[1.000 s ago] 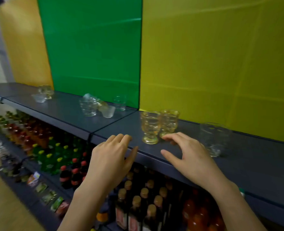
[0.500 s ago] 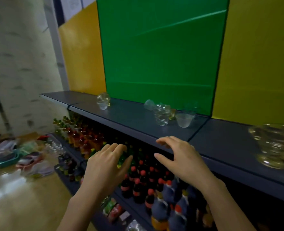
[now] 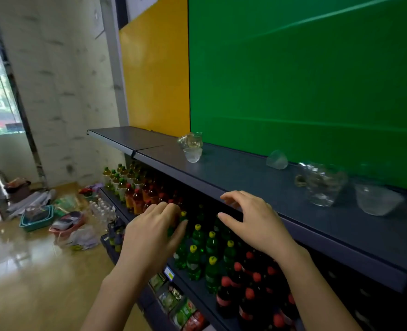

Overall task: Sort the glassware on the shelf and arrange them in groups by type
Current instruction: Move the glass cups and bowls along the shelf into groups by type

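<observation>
Two bare hands hover at lower centre, both spread and holding nothing; the left hand is in front of the bottles, the right hand at the front edge of the dark shelf; about six clear glasses stand there: two at centre, one tipped cup, three blurred ones at right.

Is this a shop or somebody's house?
Probably a small shop. Rows of drink bottles fill the lower shelves, one shelf edge carries a price tag, and loose glassware sits on the top shelf.
</observation>
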Tool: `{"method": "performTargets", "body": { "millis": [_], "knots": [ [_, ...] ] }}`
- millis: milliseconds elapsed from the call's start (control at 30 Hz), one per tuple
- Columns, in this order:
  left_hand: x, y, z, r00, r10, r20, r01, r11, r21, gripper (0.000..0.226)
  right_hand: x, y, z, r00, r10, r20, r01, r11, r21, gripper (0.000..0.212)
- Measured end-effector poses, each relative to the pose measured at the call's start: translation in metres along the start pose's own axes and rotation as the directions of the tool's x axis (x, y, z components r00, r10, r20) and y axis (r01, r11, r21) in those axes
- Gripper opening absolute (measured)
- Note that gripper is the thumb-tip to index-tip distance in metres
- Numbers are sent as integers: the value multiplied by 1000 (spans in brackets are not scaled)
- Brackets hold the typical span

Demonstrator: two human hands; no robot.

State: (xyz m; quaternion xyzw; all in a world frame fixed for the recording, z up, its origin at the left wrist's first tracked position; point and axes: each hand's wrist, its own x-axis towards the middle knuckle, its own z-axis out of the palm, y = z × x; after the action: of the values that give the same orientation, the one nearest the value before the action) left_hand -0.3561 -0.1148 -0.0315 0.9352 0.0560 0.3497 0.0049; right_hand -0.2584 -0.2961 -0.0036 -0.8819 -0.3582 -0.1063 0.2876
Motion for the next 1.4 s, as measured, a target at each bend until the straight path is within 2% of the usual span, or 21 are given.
{"method": "performTargets", "body": {
  "millis": [367, 633, 733, 900, 1033, 1167, 1400],
  "knots": [
    [120, -113, 81, 998, 55, -19, -56, 997, -60, 32, 170, 2, 76, 993, 66, -99, -61, 997, 55, 44],
    [179, -172, 138, 999, 32, -22, -35, 983, -180, 47, 253, 14, 111, 963, 192, -189, -190, 981, 29, 56],
    [206, -191, 159, 998, 68, -17, -70, 973, -221, 50, 278, 16, 124, 944, 245, -222, -247, 969, 20, 64],
    [259, -219, 195, 993, 113, 10, -103, 932, -347, 36, 320, 18, 138, 886, 397, -238, -408, 913, 5, 90],
    [302, -229, 224, 988, 139, 68, -91, 878, -471, 37, 344, 15, 148, 831, 506, -231, -524, 852, -19, 101],
    [334, -230, 248, 980, 155, 127, -56, 819, -570, 42, 358, 13, 157, 786, 559, -263, -594, 801, -76, 93],
    [368, -218, 275, 949, 218, 226, 16, 686, -727, 52, 361, 8, 162, 683, 614, -396, -680, 732, -39, 81]
  ]
}}
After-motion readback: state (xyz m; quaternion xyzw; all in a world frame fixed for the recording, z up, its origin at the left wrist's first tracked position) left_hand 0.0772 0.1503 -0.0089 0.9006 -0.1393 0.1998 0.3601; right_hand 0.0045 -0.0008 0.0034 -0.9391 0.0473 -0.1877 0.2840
